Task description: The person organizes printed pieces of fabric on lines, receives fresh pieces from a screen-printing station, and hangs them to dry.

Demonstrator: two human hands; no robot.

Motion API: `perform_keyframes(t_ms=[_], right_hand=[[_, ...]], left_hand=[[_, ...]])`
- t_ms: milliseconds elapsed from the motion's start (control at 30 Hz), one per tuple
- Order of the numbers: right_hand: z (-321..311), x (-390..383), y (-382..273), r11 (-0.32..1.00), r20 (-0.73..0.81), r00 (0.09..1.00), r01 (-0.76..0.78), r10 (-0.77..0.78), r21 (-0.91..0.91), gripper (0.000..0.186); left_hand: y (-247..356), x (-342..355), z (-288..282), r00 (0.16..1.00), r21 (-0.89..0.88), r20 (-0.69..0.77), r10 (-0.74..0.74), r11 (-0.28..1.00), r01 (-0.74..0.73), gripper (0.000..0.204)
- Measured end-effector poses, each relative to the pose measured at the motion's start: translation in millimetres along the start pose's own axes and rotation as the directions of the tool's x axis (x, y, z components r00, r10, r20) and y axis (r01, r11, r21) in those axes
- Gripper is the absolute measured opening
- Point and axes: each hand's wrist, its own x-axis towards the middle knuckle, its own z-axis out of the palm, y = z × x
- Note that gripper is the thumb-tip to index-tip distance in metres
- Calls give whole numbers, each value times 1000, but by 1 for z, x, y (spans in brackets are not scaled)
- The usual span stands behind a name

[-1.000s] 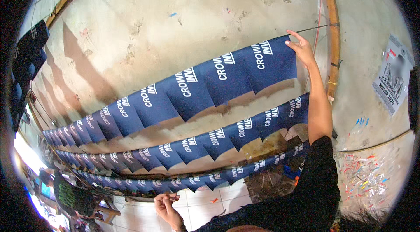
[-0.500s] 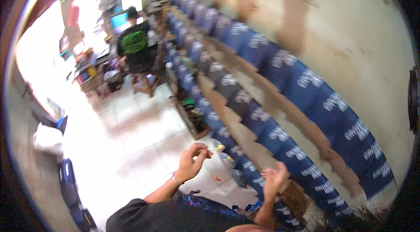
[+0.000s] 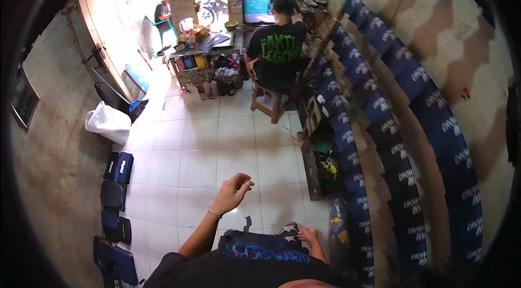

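Observation:
My left hand [image 3: 234,192] is raised over the tiled floor in front of my body, its fingers loosely bent and holding nothing. A thin bracelet [image 3: 215,213] circles that wrist. Lower and to the right, beside my dark shirt [image 3: 255,258], my right hand [image 3: 309,235] hangs with its fingers loosely extended and no object in them. Nearest to it on the right are a bag with coloured contents [image 3: 339,228] and slanting rows of dark blue fabric panels [image 3: 355,201] with white print. Neither hand touches the panels.
A person in a black shirt [image 3: 279,43] sits on a wooden stool [image 3: 266,104] before a monitor [image 3: 258,10]. A cluttered desk [image 3: 190,76] stands beside them. Along the left wall are a white sack [image 3: 108,122], a broom [image 3: 135,106] and dark cases [image 3: 112,195]. A wooden bin [image 3: 316,179] borders the racks.
My view has swung right-to-left across the room, so the seated person now appears farther right and the panels steeper. My right hand has dropped toward my side; the left stays raised.

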Motion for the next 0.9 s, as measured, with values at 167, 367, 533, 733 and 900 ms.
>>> perform_keyframes(t_ms=[167, 367, 533, 733, 900], right_hand=[[52, 78, -62, 978, -227, 967, -153, 118, -142, 25], [117, 201, -208, 313, -174, 964, -232, 203, -921, 28], [189, 331, -379, 772, 64, 998, 49, -11, -634, 11], [333, 440, -638, 890, 281, 937, 298, -206, -344, 11], [498, 483, -728, 928, 346, 919, 282, -188, -244, 17]], left_hand=[[-114, 106, -60, 972, -204, -78, -222, 958, 203, 21], [-376, 81, -142, 494, -325, -422, -760, 636, 700, 19], [-411, -19, -155, -160, -977, -195, -968, 177, 122, 29], [-426, 41, -165, -286, -987, -56, -957, 96, -128, 34], [-458, 210, -265, -82, -978, -131, -988, 115, 172, 27]])
